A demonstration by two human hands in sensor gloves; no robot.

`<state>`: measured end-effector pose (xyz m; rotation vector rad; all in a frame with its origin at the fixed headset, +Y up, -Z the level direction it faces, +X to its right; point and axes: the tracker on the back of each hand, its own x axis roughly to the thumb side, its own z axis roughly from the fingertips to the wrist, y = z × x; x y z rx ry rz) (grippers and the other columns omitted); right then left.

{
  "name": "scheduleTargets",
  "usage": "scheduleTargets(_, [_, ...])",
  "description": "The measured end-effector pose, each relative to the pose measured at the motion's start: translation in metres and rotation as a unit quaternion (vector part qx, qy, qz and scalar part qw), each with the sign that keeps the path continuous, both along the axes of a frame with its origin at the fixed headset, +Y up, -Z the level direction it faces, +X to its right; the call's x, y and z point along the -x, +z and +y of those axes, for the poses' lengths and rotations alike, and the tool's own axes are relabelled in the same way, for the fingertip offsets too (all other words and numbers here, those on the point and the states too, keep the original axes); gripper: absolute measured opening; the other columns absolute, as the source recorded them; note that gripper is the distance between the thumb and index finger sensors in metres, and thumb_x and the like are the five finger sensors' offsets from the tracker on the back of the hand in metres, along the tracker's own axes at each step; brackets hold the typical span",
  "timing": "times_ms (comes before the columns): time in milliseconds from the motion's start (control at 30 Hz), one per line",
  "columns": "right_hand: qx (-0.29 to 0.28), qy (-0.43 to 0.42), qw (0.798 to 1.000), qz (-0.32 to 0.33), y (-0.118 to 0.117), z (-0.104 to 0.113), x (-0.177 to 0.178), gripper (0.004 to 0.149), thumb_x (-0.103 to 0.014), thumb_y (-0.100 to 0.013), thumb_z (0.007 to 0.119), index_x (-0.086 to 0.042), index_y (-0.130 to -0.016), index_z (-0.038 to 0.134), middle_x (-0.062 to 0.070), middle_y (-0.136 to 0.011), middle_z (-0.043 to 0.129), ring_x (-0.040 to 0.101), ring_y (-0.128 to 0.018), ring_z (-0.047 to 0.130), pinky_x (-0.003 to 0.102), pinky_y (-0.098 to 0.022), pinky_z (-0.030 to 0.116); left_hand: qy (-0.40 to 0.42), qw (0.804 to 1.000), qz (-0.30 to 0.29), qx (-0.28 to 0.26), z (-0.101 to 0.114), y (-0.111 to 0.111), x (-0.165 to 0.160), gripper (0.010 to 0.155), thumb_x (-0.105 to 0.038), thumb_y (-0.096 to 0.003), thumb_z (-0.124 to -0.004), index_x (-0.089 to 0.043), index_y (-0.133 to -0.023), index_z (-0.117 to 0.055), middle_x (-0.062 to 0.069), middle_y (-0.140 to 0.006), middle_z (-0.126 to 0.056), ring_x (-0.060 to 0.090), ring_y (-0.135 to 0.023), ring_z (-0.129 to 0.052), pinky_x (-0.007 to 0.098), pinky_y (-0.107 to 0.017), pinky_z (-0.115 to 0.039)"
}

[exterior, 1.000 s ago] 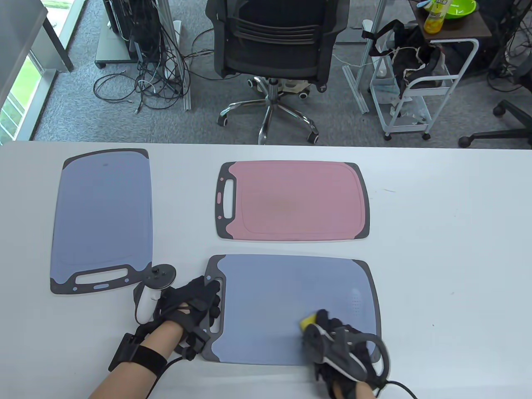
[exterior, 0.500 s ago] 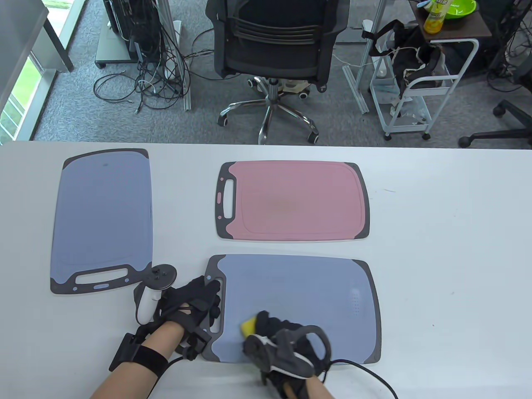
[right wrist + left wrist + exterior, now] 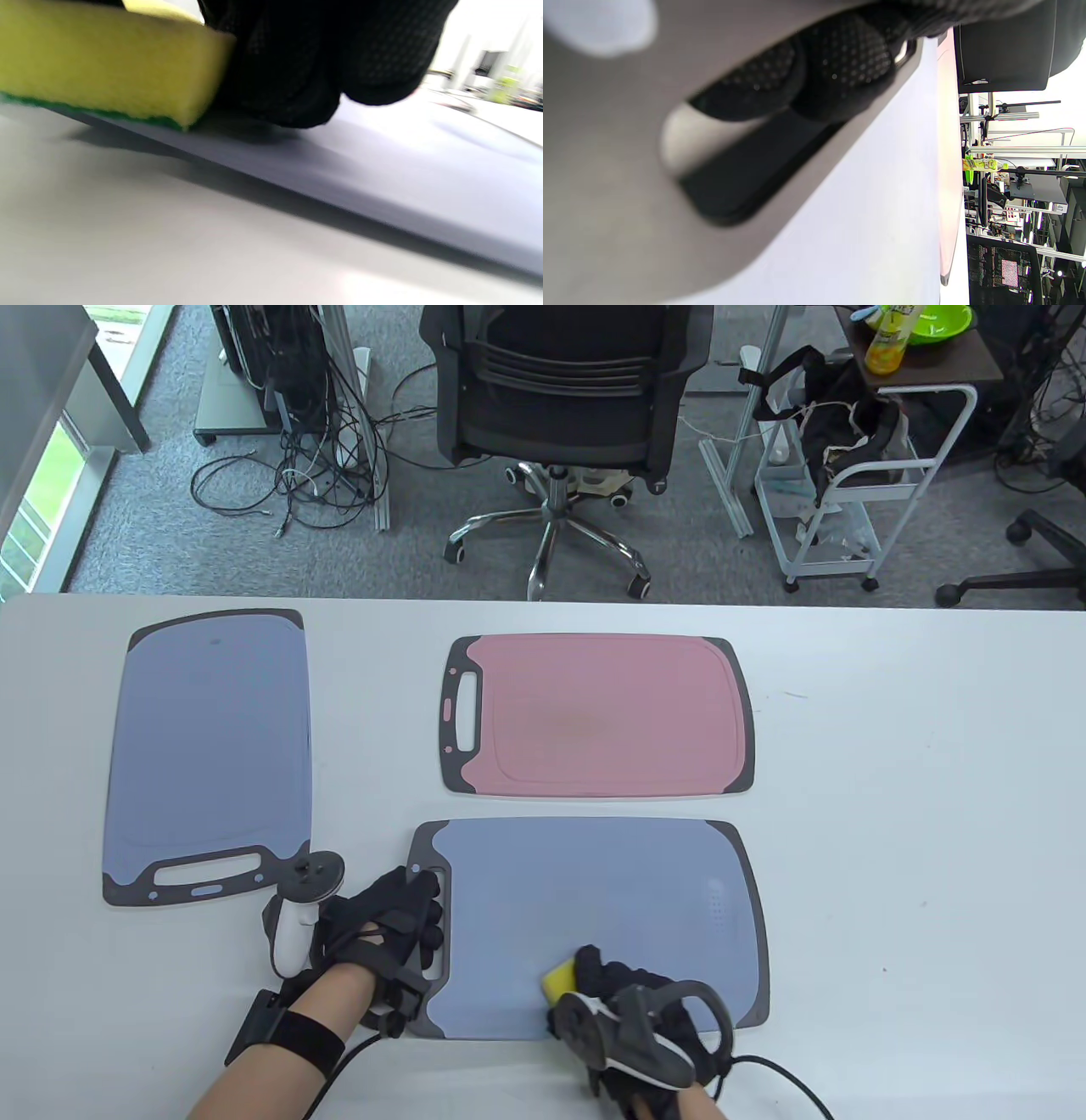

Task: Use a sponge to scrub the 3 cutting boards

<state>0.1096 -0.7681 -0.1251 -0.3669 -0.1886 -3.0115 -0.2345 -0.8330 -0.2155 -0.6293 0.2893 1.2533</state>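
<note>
Three cutting boards lie on the white table: a blue one [image 3: 212, 746] at the left, a pink one [image 3: 602, 712] in the middle, and a blue one [image 3: 594, 908] nearest me. My left hand [image 3: 416, 916] grips the near board's grey handle [image 3: 619, 203], its fingertips [image 3: 840, 72] curled at the slot. My right hand [image 3: 594, 971] holds a yellow sponge [image 3: 560, 978] with a green underside [image 3: 106, 80]. The sponge is pressed flat on the near board [image 3: 424, 169], close to its front edge. The glove hides most of the sponge in the table view.
A black office chair [image 3: 560, 398] stands beyond the table's far edge. A white cart [image 3: 848, 492] and loose cables [image 3: 322, 475] are on the floor behind. Bare white tabletop [image 3: 916, 831] lies right of the boards.
My right hand swept the sponge left along the near board's front edge, then part of the way back right. The near board and my left hand shifted slightly left and away.
</note>
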Motion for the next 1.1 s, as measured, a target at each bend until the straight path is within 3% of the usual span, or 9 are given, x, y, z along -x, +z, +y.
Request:
scheduleTargets(233, [0.037,-0.006,0.983,-0.181,-0.002,-0.009,-0.141,0.079,-0.062,-0.044,0.071,-0.008,-0.101,0.063,0.008,-0.072,0.088,0.022,-0.049,0.095,0.043,-0.042,0.082,0.028,0.999,0.000,0.037,-0.004,-0.004,0.004,0.052,-0.058,-0.0556,-0.072,-0.021,-0.094,-0.072,-0.011,-0.062,-0.097,0.003,-0.039,-0.109,0.026,-0.031,-0.102])
scheduleTargets(400, [-0.016,-0.033,0.973,-0.226,0.004,-0.012,-0.181,0.077,-0.060,-0.044,0.076,-0.009,-0.101,0.065,0.009,-0.074,0.088,0.025,-0.053,0.094,0.046,-0.045,0.081,0.098,0.992,-0.021,0.080,-0.005,-0.008,0.009,0.050,-0.060,-0.0506,-0.075,-0.027,-0.089,-0.077,-0.012,-0.057,-0.099,0.005,-0.039,-0.109,0.030,-0.032,-0.102])
scheduleTargets(533, [-0.034,-0.099,0.961,-0.256,0.004,-0.008,-0.189,0.077,-0.060,-0.045,0.076,-0.009,-0.102,0.065,0.010,-0.075,0.087,0.025,-0.053,0.093,0.046,-0.045,0.080,0.158,0.983,-0.072,-0.058,0.012,-0.018,0.017,0.048,-0.053,-0.0607,-0.072,-0.018,-0.093,-0.073,-0.006,-0.063,-0.096,0.007,-0.040,-0.107,0.030,-0.032,-0.100])
scheduleTargets(633, [-0.036,-0.100,0.960,-0.257,0.004,-0.005,-0.191,0.077,-0.061,-0.045,0.075,-0.010,-0.102,0.064,0.009,-0.076,0.087,0.024,-0.054,0.093,0.045,-0.046,0.081,0.116,0.972,-0.083,-0.187,0.051,-0.019,0.025,0.049,-0.052,-0.0601,-0.073,-0.017,-0.094,-0.074,-0.005,-0.063,-0.096,0.008,-0.040,-0.107,0.031,-0.032,-0.099])
scheduleTargets(733, [-0.049,-0.133,0.954,-0.266,0.007,-0.001,-0.196,0.077,-0.061,-0.045,0.074,-0.010,-0.102,0.064,0.009,-0.075,0.087,0.024,-0.054,0.093,0.045,-0.046,0.081,0.129,0.916,-0.105,-0.365,0.092,-0.007,0.031,0.048,-0.048,-0.0571,-0.078,-0.019,-0.095,-0.077,-0.001,-0.065,-0.097,0.014,-0.042,-0.105,0.037,-0.035,-0.097])
scheduleTargets(867, [-0.067,-0.166,0.944,-0.277,0.013,0.003,-0.202,0.077,-0.061,-0.046,0.074,-0.009,-0.102,0.065,0.009,-0.075,0.087,0.024,-0.054,0.093,0.045,-0.046,0.081,-0.045,0.829,-0.149,-0.537,0.153,0.026,0.038,0.042,-0.042,-0.0497,-0.087,-0.032,-0.091,-0.083,-0.002,-0.081,-0.096,0.024,-0.074,-0.102,0.054,-0.063,-0.086])
scheduleTargets(967, [-0.075,-0.182,0.938,-0.284,0.016,0.004,-0.206,0.077,-0.060,-0.046,0.074,-0.009,-0.102,0.065,0.009,-0.075,0.087,0.024,-0.054,0.093,0.045,-0.046,0.081,-0.176,0.784,-0.263,-0.533,0.156,0.043,0.031,0.040,-0.039,-0.0468,-0.090,-0.030,-0.086,-0.086,-0.004,-0.084,-0.095,0.025,-0.086,-0.098,0.059,-0.072,-0.075])
scheduleTargets(1067, [-0.076,-0.187,0.936,-0.287,0.016,0.004,-0.207,0.077,-0.060,-0.046,0.075,-0.009,-0.102,0.065,0.009,-0.075,0.087,0.024,-0.054,0.093,0.045,-0.045,0.081,-0.257,0.747,-0.298,-0.536,0.140,0.051,0.018,0.041,-0.033,-0.0450,-0.089,-0.028,-0.085,-0.082,-0.004,-0.084,-0.092,0.025,-0.093,-0.092,0.059,-0.074,-0.067])
scheduleTargets(1100, [-0.076,-0.188,0.937,-0.286,0.016,0.004,-0.207,0.077,-0.060,-0.046,0.074,-0.009,-0.102,0.065,0.009,-0.075,0.087,0.024,-0.053,0.093,0.045,-0.045,0.081,-0.306,0.715,-0.317,-0.543,0.134,0.054,0.012,0.041,-0.033,-0.0464,-0.088,-0.029,-0.086,-0.079,-0.006,-0.086,-0.089,0.023,-0.096,-0.090,0.058,-0.075,-0.066])
